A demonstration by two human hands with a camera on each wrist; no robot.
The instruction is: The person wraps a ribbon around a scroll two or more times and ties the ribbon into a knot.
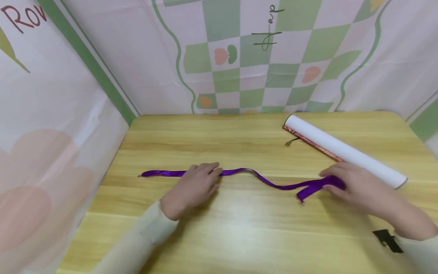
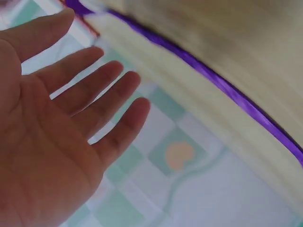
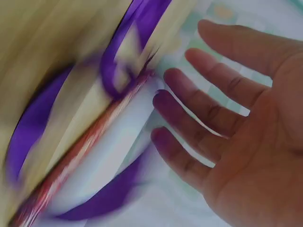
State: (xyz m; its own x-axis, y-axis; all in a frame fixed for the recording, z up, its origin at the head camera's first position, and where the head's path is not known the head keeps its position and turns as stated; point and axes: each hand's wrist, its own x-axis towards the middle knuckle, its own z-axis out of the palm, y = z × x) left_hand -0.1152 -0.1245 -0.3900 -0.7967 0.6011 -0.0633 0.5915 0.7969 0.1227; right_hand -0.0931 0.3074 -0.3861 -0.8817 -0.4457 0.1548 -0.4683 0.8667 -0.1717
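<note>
A long purple ribbon (image 1: 280, 187) lies across the wooden table in a wavy line, its left tip narrow and its right part doubled with a short end sticking out. My left hand (image 1: 200, 183) is over the ribbon's left part; in the left wrist view its fingers (image 2: 118, 127) are spread and loosely straight, with the ribbon (image 2: 203, 71) apart from them. At the ribbon's right part is my right hand (image 1: 362, 188), thumb and fingers apart around the purple folds. The right wrist view shows its fingers (image 3: 203, 109) loosely extended, beside blurred ribbon loops (image 3: 33, 123).
A rolled white scroll (image 1: 345, 148) with a red patterned edge and a dark cord (image 1: 291, 142) lies diagonally at the table's back right, close beyond the right hand. A printed cloth (image 1: 253, 57) with green checks hangs behind the table (image 1: 205, 133).
</note>
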